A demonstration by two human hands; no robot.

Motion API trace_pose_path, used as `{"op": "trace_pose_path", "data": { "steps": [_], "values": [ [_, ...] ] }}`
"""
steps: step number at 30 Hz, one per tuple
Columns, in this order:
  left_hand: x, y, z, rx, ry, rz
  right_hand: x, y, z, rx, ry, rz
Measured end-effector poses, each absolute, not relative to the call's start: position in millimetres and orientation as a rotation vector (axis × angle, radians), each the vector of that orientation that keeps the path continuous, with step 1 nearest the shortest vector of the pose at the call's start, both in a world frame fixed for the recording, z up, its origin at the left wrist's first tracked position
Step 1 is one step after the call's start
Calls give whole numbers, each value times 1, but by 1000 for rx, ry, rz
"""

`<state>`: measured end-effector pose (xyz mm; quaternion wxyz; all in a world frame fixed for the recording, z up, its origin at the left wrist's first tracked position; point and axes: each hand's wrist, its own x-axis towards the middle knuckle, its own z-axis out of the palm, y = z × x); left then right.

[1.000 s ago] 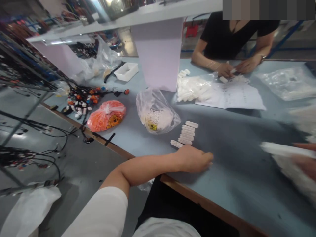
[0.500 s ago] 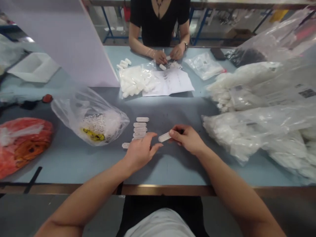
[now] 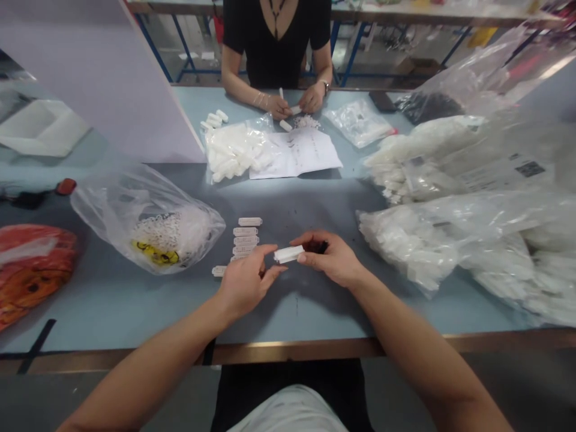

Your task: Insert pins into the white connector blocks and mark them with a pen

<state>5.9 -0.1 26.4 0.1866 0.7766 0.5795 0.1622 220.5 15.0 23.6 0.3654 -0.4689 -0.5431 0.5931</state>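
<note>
My right hand (image 3: 330, 258) grips the right end of a small white plastic piece (image 3: 288, 254) between thumb and fingers, above the blue-grey table (image 3: 180, 318). At the piece's left end is my left hand (image 3: 246, 277), thumb and index finger apart, with nothing visible between them. Beyond my left hand, several flat white pieces (image 3: 247, 231) with printed marks lie in a column, partly covered by the hand. One more flat piece (image 3: 219, 271) lies to the left of that hand.
A clear bag (image 3: 157, 234) of small white parts lies left, beside an orange-red bag (image 3: 36, 270). Large bags of white parts (image 3: 418, 240) fill the right. Across the table, a person (image 3: 276, 54) handles a white piece near papers (image 3: 301, 153) and another bag (image 3: 236, 150).
The held white piece has turned, showing a plain side instead of its dotted face. Table and objects appear shifted slightly left in view.
</note>
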Motion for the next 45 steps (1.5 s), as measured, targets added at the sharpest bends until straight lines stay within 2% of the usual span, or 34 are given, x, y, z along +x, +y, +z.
{"op": "trace_pose_path", "data": {
  "steps": [21,35,40,45],
  "values": [
    [4,-1,22,2330,1592,535,219,10,26,-1228,-1575,1300],
    [2,-1,22,2389,1514,680,220,10,26,-1207,-1578,1304],
    [1,3,20,2485,1521,544,225,13,25,-1256,-1785,1178],
    [2,2,17,2671,1408,113,230,16,23,-1331,-2327,958]
  ]
}}
